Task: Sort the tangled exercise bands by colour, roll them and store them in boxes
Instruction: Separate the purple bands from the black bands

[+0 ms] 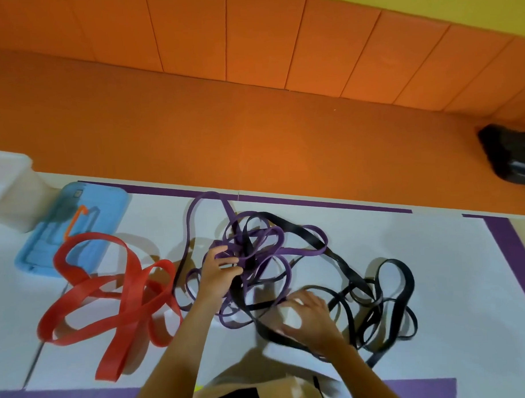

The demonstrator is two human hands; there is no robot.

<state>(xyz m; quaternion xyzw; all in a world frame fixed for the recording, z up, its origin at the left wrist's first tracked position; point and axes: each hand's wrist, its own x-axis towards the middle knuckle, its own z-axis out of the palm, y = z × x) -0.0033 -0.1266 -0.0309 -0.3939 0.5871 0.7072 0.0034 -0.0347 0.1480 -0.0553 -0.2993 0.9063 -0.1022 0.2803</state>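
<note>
Left hand (220, 270) fingers curled into purple bands (258, 252); right hand (308, 322) spread flat on black bands (387, 307). No legible writing. Desk (435, 252) bare far right.

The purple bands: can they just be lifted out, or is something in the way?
Not freely. The black bands thread through and over the purple bands in the middle knot, where the left hand grips. The red bands already lie apart to the left.
</note>
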